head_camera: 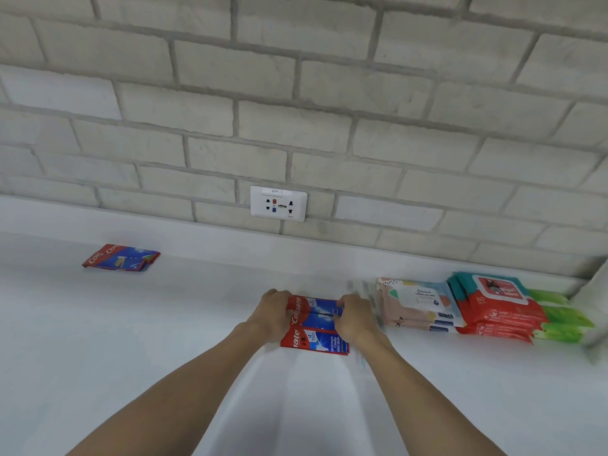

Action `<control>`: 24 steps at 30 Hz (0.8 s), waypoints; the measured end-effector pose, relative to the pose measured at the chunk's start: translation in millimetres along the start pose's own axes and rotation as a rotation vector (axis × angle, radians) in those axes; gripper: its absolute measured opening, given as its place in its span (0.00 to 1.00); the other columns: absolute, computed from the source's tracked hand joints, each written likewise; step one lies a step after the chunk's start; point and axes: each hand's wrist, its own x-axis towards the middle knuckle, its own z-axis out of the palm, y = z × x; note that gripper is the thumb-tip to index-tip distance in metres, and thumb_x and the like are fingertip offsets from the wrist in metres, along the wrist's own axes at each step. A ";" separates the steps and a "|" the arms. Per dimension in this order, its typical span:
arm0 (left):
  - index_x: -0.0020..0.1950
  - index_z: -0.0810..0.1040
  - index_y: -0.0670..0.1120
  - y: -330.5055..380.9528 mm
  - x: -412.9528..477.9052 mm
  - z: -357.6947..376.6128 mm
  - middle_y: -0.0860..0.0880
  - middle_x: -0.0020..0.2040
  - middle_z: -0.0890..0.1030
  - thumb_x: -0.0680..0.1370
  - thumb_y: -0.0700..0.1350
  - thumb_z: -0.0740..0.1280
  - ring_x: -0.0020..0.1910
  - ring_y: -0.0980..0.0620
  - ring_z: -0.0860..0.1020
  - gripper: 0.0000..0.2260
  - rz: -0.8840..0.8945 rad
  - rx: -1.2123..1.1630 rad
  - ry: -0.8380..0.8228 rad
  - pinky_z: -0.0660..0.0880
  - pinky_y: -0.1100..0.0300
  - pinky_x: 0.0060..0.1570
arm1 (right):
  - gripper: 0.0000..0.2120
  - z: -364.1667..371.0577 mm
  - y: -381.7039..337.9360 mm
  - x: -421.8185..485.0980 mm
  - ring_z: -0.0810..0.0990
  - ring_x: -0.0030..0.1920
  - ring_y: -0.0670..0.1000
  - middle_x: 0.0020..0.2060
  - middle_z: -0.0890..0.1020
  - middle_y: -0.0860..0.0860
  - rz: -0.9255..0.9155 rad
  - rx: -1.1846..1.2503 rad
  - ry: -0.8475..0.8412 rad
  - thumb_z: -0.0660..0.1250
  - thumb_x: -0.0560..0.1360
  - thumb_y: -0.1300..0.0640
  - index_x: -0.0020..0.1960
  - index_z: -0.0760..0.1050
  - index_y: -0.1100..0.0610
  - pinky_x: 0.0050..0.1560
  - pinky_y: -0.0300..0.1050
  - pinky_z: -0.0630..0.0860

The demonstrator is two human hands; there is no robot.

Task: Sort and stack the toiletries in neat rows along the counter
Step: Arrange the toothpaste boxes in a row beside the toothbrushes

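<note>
1. The left hand (271,315) is bare, and its back and knuckles are the parts in view.
2. The right hand (357,319) is bare too, seen from the back, with rounded knuckles.
3. The left forearm (184,390) is uncovered along its visible length and narrows towards the wrist.
4. The right forearm (418,390) is likewise uncovered, slim, and tapers at the wrist.
5. Blur hides finer detail at the fingers.
</note>
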 end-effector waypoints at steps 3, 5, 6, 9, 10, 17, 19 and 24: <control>0.66 0.73 0.46 1.4 2.8 4.1 0.46 0.61 0.75 0.80 0.50 0.64 0.58 0.49 0.77 0.16 -0.015 0.020 -0.014 0.75 0.60 0.56 | 0.23 1.8 0.9 3.2 0.79 0.60 0.52 0.65 0.76 0.55 0.006 -0.008 0.000 0.71 0.76 0.54 0.68 0.71 0.59 0.54 0.44 0.81; 0.65 0.74 0.46 -0.5 4.7 5.1 0.46 0.61 0.76 0.79 0.49 0.65 0.58 0.50 0.77 0.16 -0.022 0.039 -0.002 0.75 0.60 0.56 | 0.23 3.0 0.2 4.9 0.79 0.61 0.52 0.65 0.76 0.55 0.006 0.002 0.006 0.71 0.76 0.54 0.68 0.71 0.59 0.54 0.43 0.80; 0.65 0.75 0.45 -2.1 5.9 5.3 0.45 0.61 0.76 0.79 0.49 0.65 0.58 0.50 0.77 0.15 -0.022 0.046 0.008 0.74 0.60 0.56 | 0.23 3.0 -0.5 5.3 0.79 0.61 0.52 0.65 0.76 0.55 0.009 0.008 0.007 0.71 0.76 0.53 0.68 0.71 0.58 0.54 0.43 0.80; 0.64 0.76 0.45 -5.7 8.1 4.9 0.45 0.62 0.76 0.80 0.47 0.65 0.59 0.50 0.76 0.14 -0.018 0.045 0.028 0.73 0.61 0.56 | 0.23 3.7 -2.2 6.6 0.79 0.61 0.52 0.65 0.76 0.55 0.018 0.018 0.006 0.71 0.75 0.53 0.68 0.72 0.58 0.54 0.42 0.79; 0.64 0.77 0.45 -6.7 8.5 4.9 0.45 0.62 0.76 0.80 0.47 0.65 0.59 0.50 0.76 0.14 -0.016 0.043 0.033 0.73 0.61 0.56 | 0.24 3.6 -2.8 6.7 0.78 0.61 0.52 0.66 0.76 0.55 0.022 0.017 0.003 0.71 0.75 0.53 0.68 0.71 0.58 0.54 0.42 0.79; 0.63 0.77 0.45 -16.3 7.3 3.8 0.46 0.62 0.77 0.79 0.47 0.65 0.58 0.51 0.76 0.14 -0.030 0.014 0.060 0.72 0.64 0.53 | 0.23 5.4 -10.9 7.0 0.78 0.62 0.52 0.66 0.76 0.54 0.028 0.028 0.004 0.71 0.76 0.52 0.68 0.72 0.57 0.53 0.41 0.79; 0.63 0.78 0.45 -20.6 6.4 2.0 0.46 0.62 0.76 0.79 0.46 0.66 0.58 0.51 0.75 0.13 -0.033 0.017 0.071 0.70 0.65 0.52 | 0.22 8.0 -15.1 6.7 0.79 0.61 0.52 0.66 0.76 0.53 0.023 0.013 0.006 0.70 0.76 0.52 0.68 0.72 0.56 0.53 0.40 0.78; 0.61 0.79 0.45 -33.5 2.9 -6.7 0.45 0.59 0.77 0.79 0.46 0.66 0.57 0.51 0.75 0.12 -0.045 0.010 0.092 0.68 0.67 0.49 | 0.21 14.9 -30.5 8.3 0.78 0.62 0.52 0.65 0.77 0.53 0.003 0.025 0.001 0.71 0.75 0.53 0.66 0.74 0.56 0.52 0.40 0.78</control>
